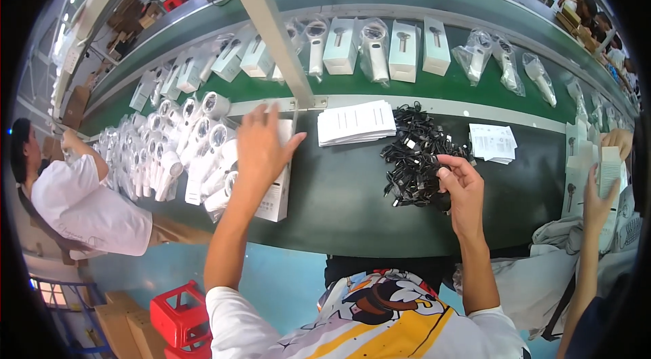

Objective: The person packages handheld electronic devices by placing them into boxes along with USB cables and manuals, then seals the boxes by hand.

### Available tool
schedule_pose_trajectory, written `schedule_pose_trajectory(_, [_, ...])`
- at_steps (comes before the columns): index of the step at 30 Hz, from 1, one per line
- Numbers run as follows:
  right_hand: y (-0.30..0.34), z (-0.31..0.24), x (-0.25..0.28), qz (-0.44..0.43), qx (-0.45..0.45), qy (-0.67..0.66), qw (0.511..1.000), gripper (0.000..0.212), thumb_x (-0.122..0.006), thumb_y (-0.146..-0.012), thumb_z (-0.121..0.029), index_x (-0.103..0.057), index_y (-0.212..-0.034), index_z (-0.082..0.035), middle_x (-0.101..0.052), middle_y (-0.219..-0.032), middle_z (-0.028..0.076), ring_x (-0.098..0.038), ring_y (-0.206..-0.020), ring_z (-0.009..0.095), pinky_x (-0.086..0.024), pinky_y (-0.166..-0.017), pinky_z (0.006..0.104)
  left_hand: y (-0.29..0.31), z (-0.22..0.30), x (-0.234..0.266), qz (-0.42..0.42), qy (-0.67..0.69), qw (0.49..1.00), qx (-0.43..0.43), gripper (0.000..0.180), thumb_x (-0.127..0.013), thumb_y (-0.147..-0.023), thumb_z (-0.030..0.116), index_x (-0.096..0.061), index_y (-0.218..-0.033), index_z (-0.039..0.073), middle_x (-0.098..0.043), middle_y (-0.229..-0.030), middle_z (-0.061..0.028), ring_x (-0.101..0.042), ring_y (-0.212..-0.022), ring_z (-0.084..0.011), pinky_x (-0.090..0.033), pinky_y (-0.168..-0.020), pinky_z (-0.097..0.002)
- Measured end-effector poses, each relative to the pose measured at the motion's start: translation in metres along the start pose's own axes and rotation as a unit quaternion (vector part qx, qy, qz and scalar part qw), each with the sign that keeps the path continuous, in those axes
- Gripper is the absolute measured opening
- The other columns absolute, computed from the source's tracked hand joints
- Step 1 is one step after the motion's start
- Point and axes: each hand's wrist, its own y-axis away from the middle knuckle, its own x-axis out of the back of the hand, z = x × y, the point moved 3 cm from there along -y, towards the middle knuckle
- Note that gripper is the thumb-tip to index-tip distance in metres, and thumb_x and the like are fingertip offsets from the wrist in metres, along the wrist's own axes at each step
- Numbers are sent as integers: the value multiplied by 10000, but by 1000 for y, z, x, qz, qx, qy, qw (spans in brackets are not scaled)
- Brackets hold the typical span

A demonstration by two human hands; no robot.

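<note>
My left hand [261,145] is spread, its fingers over the top of a white box [272,201] that stands at the table's left part. Bagged white handheld fans [180,145] crowd the table just left of that hand. My right hand [466,189] pinches with thumb and forefinger at the right side of a tangled pile of black cables [413,172]; a black cable seems to be between the fingertips. Between the hands, farther back, lies a stack of white printed sheets [356,123]. A smaller pile of folded leaflets [493,142] sits right of the cables.
Beyond a metal rail, a green conveyor [285,91] carries pale boxes [340,47] and bagged fans [374,50]. A white metal post [264,16] rises behind my left hand. Co-workers sit at left [95,203] and right [597,203]. Red stools [180,318] stand on the floor.
</note>
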Motion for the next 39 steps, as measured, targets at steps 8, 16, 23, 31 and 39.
schedule_pose_trajectory(8, [-7,-11,-4,-41,13,8,999,176,-601,-835,-44,-616,-1002,8,-506,-705,-41,-437,-633,33,-342,-586,179,-39,77,-41,-79,81,964,-239,676,-714,-754,321,-452,-1242,-67,-475,-1262,-212,-436,-1172,-364,-367,-1010,-410])
schedule_pose_trajectory(16, [-24,-2,3,-52,21,1,998,169,-593,-847,-24,-616,-1012,5,-528,-794,-45,-433,-677,22,-340,-611,173,-45,83,-40,-78,150,958,-232,579,-751,-707,229,-499,-1161,-27,-519,-1188,-187,-473,-1107,-354,-400,-957,-406])
schedule_pose_trajectory(23, [-44,-2,3,-77,16,9,997,149,-593,-861,-40,-613,-1002,6,-540,-831,-41,-451,-724,23,-354,-649,175,-43,96,-37,-84,159,959,-220,508,-735,-722,204,-500,-1117,-13,-534,-1140,-182,-490,-1065,-355,-410,-932,-410])
schedule_pose_trajectory(31, [-79,-7,5,-44,48,-36,997,138,-607,-859,-73,-624,-974,0,-585,-1054,50,-527,-863,70,-415,-764,200,-40,119,-16,-12,191,951,-244,456,-711,-738,158,-498,-1113,10,-539,-1090,-168,-492,-1029,-365,-401,-909,-424])
schedule_pose_trajectory(39, [-86,-7,-9,-177,-74,-67,979,102,-627,-856,-100,-622,-931,-30,-612,-875,-3,-547,-750,53,-428,-647,201,-22,145,1,-63,304,936,-167,570,-725,-746,202,-450,-1191,-25,-514,-1040,-210,-504,-1036,-366,-416,-882,-414])
